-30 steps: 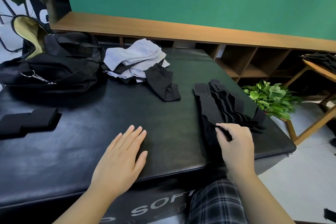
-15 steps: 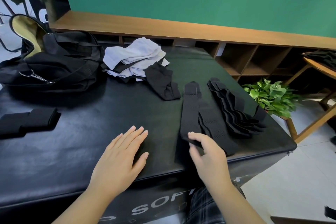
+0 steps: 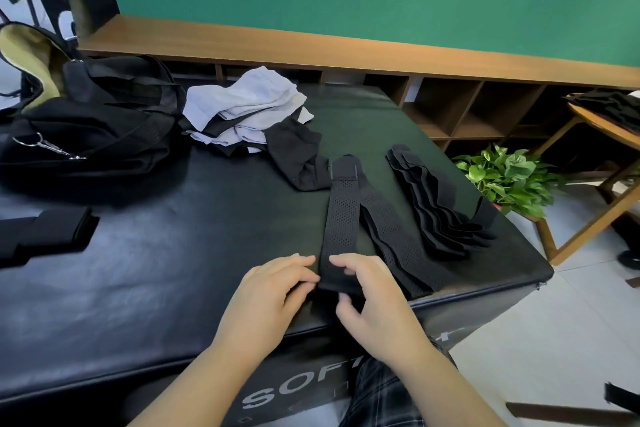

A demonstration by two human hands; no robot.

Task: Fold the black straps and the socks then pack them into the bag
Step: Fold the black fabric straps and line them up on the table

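Observation:
A long black perforated strap [image 3: 341, 218] lies lengthwise on the black padded table [image 3: 156, 253], its near end by the front edge. My right hand [image 3: 367, 298] pinches that near end between thumb and fingers. My left hand [image 3: 273, 291] touches the same end from the left with curled fingertips. A second perforated strap [image 3: 391, 236] lies just right of it, and a fanned stack of black straps [image 3: 436, 204] lies further right. A pile of pale grey and black socks [image 3: 249, 111] sits at the back. The black bag [image 3: 86, 135] stands open at the back left.
A folded black strap bundle [image 3: 45, 232] lies at the table's left edge. A potted green plant [image 3: 509, 180] stands on the floor to the right, beside a wooden side table [image 3: 602, 135]. A low wooden shelf [image 3: 450, 107] runs behind, under a green wall.
My right hand drew one strap off the stack toward the table's middle front. My left hand slid right from resting flat and now meets the strap's near end.

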